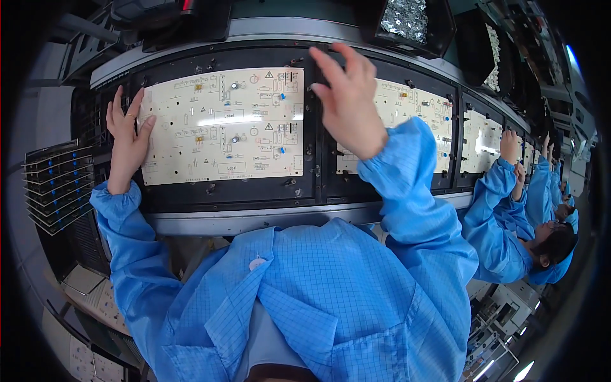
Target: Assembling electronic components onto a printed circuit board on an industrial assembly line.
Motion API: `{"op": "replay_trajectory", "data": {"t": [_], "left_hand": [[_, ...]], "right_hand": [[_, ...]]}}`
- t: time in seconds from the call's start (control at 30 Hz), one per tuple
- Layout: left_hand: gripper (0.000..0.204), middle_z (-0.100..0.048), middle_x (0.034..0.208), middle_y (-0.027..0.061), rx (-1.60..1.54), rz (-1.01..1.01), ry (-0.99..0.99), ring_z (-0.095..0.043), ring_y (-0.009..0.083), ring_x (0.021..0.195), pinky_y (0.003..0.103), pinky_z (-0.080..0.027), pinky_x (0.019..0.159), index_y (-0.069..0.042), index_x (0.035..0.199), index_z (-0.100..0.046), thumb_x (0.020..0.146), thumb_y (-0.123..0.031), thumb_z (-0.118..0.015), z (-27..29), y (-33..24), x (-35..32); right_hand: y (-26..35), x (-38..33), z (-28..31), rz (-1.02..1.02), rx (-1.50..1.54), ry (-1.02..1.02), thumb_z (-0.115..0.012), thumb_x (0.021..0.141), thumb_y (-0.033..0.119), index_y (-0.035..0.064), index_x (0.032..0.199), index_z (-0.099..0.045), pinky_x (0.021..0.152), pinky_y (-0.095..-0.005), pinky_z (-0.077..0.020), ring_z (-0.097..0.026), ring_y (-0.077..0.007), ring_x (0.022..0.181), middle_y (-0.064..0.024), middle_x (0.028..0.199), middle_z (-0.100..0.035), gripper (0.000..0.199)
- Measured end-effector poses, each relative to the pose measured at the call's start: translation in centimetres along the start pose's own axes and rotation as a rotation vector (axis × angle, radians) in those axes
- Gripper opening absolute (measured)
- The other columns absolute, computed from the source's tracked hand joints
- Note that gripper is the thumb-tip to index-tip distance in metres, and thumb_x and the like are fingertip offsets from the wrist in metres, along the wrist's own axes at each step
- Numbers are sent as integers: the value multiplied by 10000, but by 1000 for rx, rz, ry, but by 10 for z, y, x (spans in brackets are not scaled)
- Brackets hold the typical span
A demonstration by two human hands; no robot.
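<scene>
Left hand point(129, 141), fingers spread, at the nine o'clock edge of a cream printed circuit board point(223, 126); right hand point(351, 95), fingers parted, near its two o'clock corner.

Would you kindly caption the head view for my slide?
Left hand and right hand flank a cream circuit board.

Framed circuit boards point(223, 127) — at least three; black bins point(439, 28) — two

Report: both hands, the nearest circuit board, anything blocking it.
Left hand open, at left edge of circuit board. Right hand open, off its right side. That circuit board lies in black frame; left hand slightly overlaps it.
</scene>
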State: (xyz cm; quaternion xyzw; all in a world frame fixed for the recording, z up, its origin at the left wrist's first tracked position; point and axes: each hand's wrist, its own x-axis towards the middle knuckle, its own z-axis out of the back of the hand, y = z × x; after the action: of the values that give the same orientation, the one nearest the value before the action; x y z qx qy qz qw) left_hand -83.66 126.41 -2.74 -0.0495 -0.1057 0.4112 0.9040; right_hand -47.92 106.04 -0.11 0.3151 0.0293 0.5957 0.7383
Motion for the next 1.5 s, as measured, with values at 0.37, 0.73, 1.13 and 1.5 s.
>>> {"op": "replay_trajectory", "data": {"t": [0.37,0.73,1.13,1.5], "left_hand": [[793,-142,1619,182,72,-142,357,-92,530,1453,727,-97,1108,-193,1536,-323,874,-487,-647,25,-136,-36],[882,-122,1615,216,27,-18,337,-103,581,1424,779,-91,1067,-197,1546,-306,811,-451,-722,17,-144,-50],[344,-520,1373,112,-326,-98,223,-338,385,1419,633,-75,1173,-118,1113,-656,796,-208,-754,46,-131,-71],[173,-609,1235,96,-221,-106,176,-449,361,1353,615,-153,1187,-58,987,-630,826,-71,-692,31,-143,-91]], "right_hand": [[-16,-5,27,232,-1,259,-715,743,-28,66,1176,-653,988,-428,-447,-515,-344,1145,-104,1202,-621,448],[-32,20,-16,404,106,303,-687,725,-44,16,909,-698,815,-379,-528,-611,-309,928,-111,954,-662,194],[-44,-10,81,75,-47,55,-648,859,-34,9,1049,-694,798,-352,-507,-638,-319,924,-153,981,-673,200],[-236,19,158,-328,-356,-194,-655,859,53,-5,990,-673,772,-405,-529,-670,-377,887,-208,917,-688,145]]}}
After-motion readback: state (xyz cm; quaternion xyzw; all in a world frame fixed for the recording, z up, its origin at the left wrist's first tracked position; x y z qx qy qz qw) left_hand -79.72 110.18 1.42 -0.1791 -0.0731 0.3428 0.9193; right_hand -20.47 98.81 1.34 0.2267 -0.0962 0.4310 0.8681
